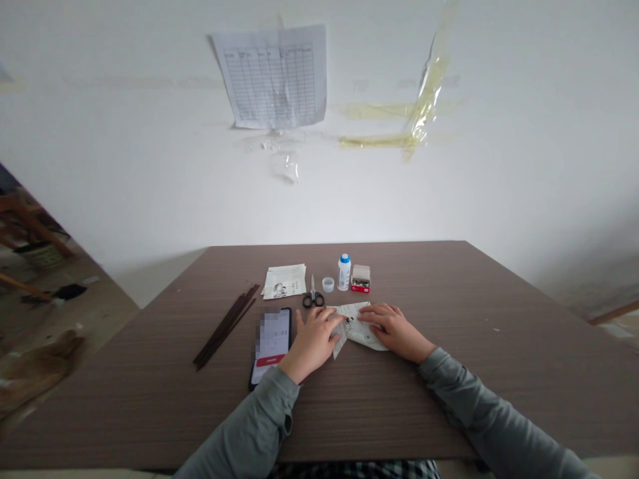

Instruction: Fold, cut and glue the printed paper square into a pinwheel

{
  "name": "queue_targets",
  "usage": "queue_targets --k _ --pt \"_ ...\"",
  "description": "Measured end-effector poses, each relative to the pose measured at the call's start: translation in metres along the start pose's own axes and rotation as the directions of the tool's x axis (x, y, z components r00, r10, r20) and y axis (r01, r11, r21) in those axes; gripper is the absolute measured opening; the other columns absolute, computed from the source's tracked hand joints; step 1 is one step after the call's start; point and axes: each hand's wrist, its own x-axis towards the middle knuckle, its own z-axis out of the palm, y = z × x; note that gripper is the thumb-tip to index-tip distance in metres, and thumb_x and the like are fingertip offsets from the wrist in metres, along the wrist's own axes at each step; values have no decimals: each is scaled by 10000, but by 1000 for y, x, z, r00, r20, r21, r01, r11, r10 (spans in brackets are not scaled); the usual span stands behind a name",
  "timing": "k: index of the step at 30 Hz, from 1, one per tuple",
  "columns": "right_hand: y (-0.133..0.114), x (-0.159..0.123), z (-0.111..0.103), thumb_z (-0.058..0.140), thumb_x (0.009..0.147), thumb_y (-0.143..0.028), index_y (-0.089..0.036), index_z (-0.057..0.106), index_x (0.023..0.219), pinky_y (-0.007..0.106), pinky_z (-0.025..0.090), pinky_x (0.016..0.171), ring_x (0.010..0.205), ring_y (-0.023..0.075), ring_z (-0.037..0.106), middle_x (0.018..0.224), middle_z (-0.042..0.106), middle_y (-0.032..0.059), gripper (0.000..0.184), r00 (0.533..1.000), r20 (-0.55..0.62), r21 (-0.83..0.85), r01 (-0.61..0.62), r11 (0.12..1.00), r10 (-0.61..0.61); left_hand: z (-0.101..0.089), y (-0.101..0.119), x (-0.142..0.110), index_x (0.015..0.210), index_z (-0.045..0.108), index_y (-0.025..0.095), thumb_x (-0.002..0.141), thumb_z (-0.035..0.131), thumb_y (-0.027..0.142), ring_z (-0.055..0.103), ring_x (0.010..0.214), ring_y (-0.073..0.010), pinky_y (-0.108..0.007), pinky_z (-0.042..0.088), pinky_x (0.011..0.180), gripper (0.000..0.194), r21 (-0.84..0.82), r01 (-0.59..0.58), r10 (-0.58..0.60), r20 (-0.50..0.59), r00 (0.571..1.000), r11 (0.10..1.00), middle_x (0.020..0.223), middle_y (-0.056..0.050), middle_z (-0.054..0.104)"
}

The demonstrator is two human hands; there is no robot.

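A printed sheet of paper [367, 334], partly folded or cut into points, lies on the brown table between my hands. My left hand [313, 336] rests on its left side with fingers spread. On its right side lies my right hand [394, 329], fingers stretched out over the paper. Small dark marks or bits show near the paper's middle; I cannot tell which. Just beyond my left hand are black-handled scissors [313, 298], blades pointing away. A phone [273, 339] with a lit screen lies left of my left wrist.
Behind the paper stand a small clear cup [328, 285], a white bottle with a blue cap [344, 273] and an opened red box [360, 279] of small metallic pieces. Folded printed papers [284, 281] and several dark thin sticks [227, 326] lie left. A wall [379, 199] borders the table's far edge.
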Motion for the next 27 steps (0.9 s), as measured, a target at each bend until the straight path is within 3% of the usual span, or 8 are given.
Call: queue_targets --k 8,14,18,27 --pt "6 -1 -4 779 1146 -284 -373 988 1477 660 654 1315 1408 376 837 1491 949 126 402 1000 -10 -39 7 999 -8 -1 2 0 1677 894 374 1184 728 118 631 1811 -465 -945 355 1560 580 17 44 -44 -11 999 999 1871 -118 783" --pt "3 -1 -5 840 1141 -297 -325 972 1531 670 625 1320 1443 402 843 1501 937 157 413 999 11 -77 -42 996 43 -3 0 0 1556 957 339 1162 768 121 700 1738 -471 -912 446 1531 488 16 53 -52 -39 998 998 1807 -143 816" --pt "0 -1 -7 865 1135 -313 -315 971 1535 657 614 1314 1427 405 858 1470 932 160 413 998 17 -77 -59 995 60 0 -2 2 1539 969 319 1165 784 137 713 1721 -496 -944 440 1516 455 32 68 -67 -46 997 997 1818 -166 805" --pt "-5 -5 -6 782 1211 -309 -421 1004 1492 589 607 1234 1357 368 829 1405 899 129 375 1000 22 -154 21 988 -18 2 -4 2 1534 973 330 1164 828 171 710 1727 -514 -944 463 1502 428 25 83 -81 -54 995 996 1827 -165 799"
